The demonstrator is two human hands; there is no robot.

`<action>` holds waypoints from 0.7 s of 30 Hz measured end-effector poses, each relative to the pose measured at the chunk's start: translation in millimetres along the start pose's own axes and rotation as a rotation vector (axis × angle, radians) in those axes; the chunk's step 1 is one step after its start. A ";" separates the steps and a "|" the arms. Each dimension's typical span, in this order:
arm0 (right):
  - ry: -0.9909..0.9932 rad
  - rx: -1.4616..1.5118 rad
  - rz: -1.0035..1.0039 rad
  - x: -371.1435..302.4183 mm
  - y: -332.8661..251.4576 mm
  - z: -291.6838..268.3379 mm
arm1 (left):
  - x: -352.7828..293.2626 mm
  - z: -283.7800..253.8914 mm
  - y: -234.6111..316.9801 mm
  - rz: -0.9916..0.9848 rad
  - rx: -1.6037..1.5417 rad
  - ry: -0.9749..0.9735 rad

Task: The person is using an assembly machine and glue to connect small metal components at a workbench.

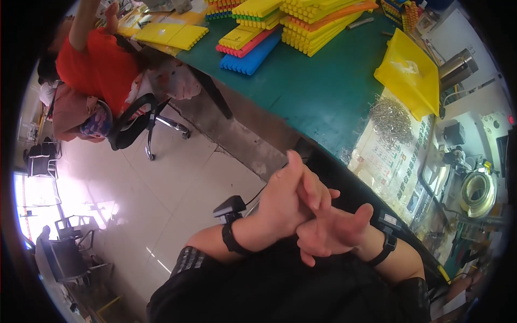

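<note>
My left hand (288, 196) and my right hand (336, 231) touch each other in front of my body, above my lap, with their fingers crossing. Several fingers of the left hand are stretched out and spread, and the topmost one points up. On the right hand the thumb sticks out, while other fingers bend partly behind and under the left palm. Nothing shows between the two hands. Each wrist wears a black strap with a small device, such as the left wrist device (230, 207). Beyond the hands runs the green tabletop (318, 97).
Stacks of yellow ridged strips (318, 27) and a blue ridged strip (253, 56) lie on the table's far side. A yellow tray (412, 72) leans near a pile of small metal pieces (390, 121). Machinery stands right. A person in red (99, 67) sits left on an office chair (132, 124).
</note>
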State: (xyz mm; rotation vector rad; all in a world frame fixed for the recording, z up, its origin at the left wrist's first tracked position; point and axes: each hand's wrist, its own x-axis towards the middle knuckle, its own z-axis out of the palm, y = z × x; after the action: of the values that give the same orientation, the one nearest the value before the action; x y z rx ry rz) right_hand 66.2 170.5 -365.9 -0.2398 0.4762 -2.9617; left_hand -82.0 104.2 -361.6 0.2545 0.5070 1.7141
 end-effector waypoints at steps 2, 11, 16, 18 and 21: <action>0.004 0.014 -0.011 -0.8 -0.4 -0.9 | 3.9 -4.6 16.4 0.000 0.012 0.054; -0.025 0.049 -0.068 8.5 -8.3 -1.3 | -14.2 -60.6 60.3 0.164 0.805 0.067; 0.125 -0.288 0.065 12.6 -21.7 1.7 | -13.1 -23.7 66.7 0.256 1.003 -0.179; 0.194 -0.479 0.153 13.6 -26.5 4.5 | -11.1 -17.8 68.3 0.029 0.942 -0.127; 0.168 -0.439 0.158 10.6 -24.1 5.0 | -15.2 -27.4 68.6 -0.075 0.797 -0.237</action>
State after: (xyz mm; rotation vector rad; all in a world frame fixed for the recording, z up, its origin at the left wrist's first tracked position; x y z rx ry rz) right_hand 54.2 190.1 -352.0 0.0070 1.1108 -2.7004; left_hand -150.8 75.0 -352.0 0.9802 0.9900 1.3122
